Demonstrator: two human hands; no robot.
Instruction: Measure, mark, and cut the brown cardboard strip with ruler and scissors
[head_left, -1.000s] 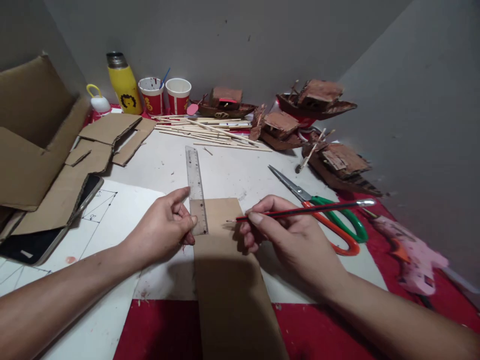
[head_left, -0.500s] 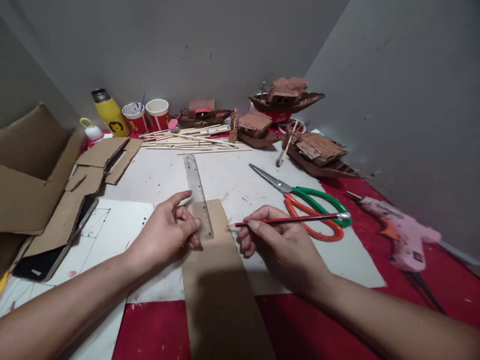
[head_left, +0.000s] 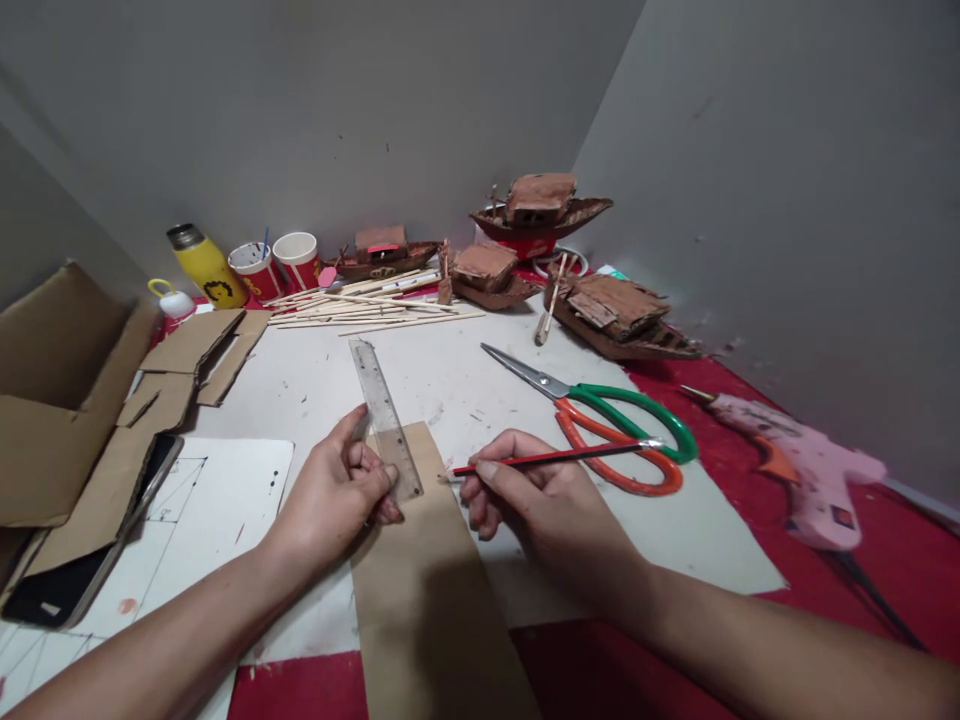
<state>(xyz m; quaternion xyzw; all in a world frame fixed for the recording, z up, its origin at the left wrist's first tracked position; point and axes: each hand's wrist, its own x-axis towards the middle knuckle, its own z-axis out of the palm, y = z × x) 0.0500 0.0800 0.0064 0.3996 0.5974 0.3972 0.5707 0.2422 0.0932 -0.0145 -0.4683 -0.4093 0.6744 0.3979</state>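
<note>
My left hand [head_left: 349, 480] grips a clear ruler [head_left: 384, 415] near its lower end, thumb on top. The ruler lies lengthwise over the far part of a long brown cardboard strip [head_left: 412, 580]. In my right hand [head_left: 536, 495] is a red and black pencil [head_left: 559, 455], pinched between thumb and fingers. Its tip points left, at the strip's right edge near the ruler; whether it touches the cardboard I cannot tell. Behind the pencil lie scissors [head_left: 559, 385] with one green and one orange handle.
Several brown model boats [head_left: 540, 200] stand at the back, beside thin wooden sticks [head_left: 367, 305]. On the right lies a pink glue gun [head_left: 795, 450]. Cardboard pieces [head_left: 169, 390], a phone [head_left: 97, 560] and a drawn sheet [head_left: 225, 500] are at left. A yellow bottle [head_left: 206, 265] stands by paper cups [head_left: 296, 262].
The view has tilted up and shifted slightly, so things sit lower in it. Both hands keep their holds on the ruler and the pencil, with little other movement.
</note>
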